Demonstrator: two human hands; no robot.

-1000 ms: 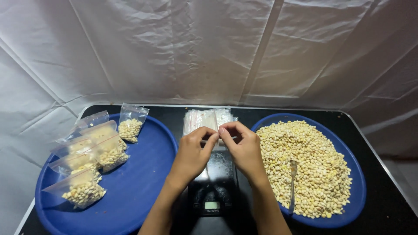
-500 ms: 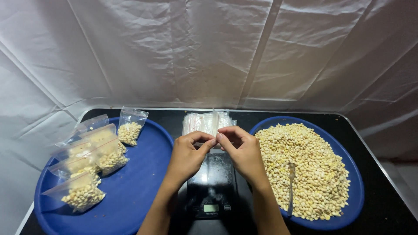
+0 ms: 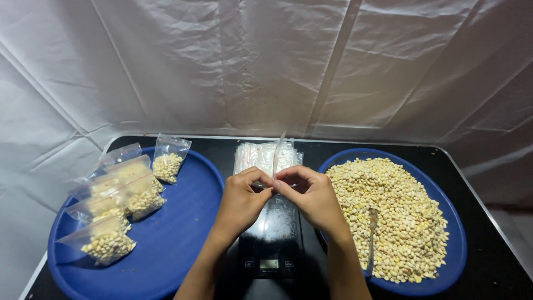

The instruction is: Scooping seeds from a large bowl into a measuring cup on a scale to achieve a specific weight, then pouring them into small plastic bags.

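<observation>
Pinching one empty clear bag (image 3: pixel 277 153) between both hands, above the scale (image 3: pixel 271 233). Left hand (image 3: pixel 241 197) and right hand (image 3: pixel 311 194) closing thumb and forefinger on the bag's lower edge, fingertips nearly touching each other; bag standing upright past the knuckles, just in front of the bag stack (image 3: pixel 261 155) lying beyond the hands. Whether the mouth is already parted: cannot tell, the film being too thin and hidden by the fingers.

Judging the step as separating the two walls at the mouth. Doing it well: rubbing thumb against forefinger so the layers slide apart, gripping one wall per hand, pulling gently sideways to avoid tearing the seal strip.

Right of the right hand: blue tray (image 3: pixel 452 222) heaped with pale beans (image 3: pixel 400 211), spoon (image 3: pixel 371 236) lying in them. Left of the left hand: second blue tray (image 3: pixel 177 233) carrying filled bags (image 3: pixel 119 197).
</observation>
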